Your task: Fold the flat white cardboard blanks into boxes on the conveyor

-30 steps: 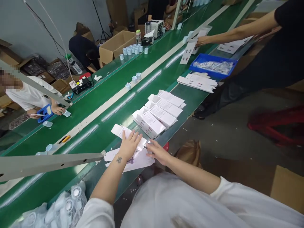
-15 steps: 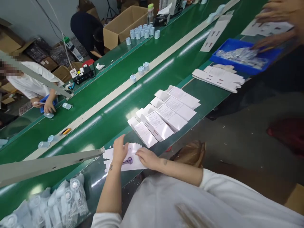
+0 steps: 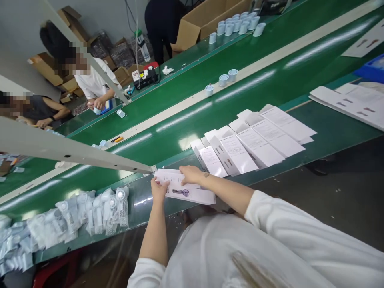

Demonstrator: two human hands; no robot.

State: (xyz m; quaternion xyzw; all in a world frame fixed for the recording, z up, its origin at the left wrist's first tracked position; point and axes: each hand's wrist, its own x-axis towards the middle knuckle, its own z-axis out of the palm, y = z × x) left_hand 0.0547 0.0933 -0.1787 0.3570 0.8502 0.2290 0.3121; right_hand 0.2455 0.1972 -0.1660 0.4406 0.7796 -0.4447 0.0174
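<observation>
**Flat carton (image 3: pixel 187 191) held by both hands on a green conveyor (image 3: pixel 144 196).**
Left hand (image 3: pixel 159 190): fingers curled at the near edge. Right hand (image 3: pixel 192 175): fingers extended on top. Folded cartons (image 3: pixel 240 146) lie just beside.

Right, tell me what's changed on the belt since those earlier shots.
The row of white boxes gained a fifth box at its near end after the first shot. The person's left hand and right hand have moved onto a flat white printed card: the left fingers hold its near edge, and the right hand lies on top. The view swung left; the row stayed on the green belt.
</observation>
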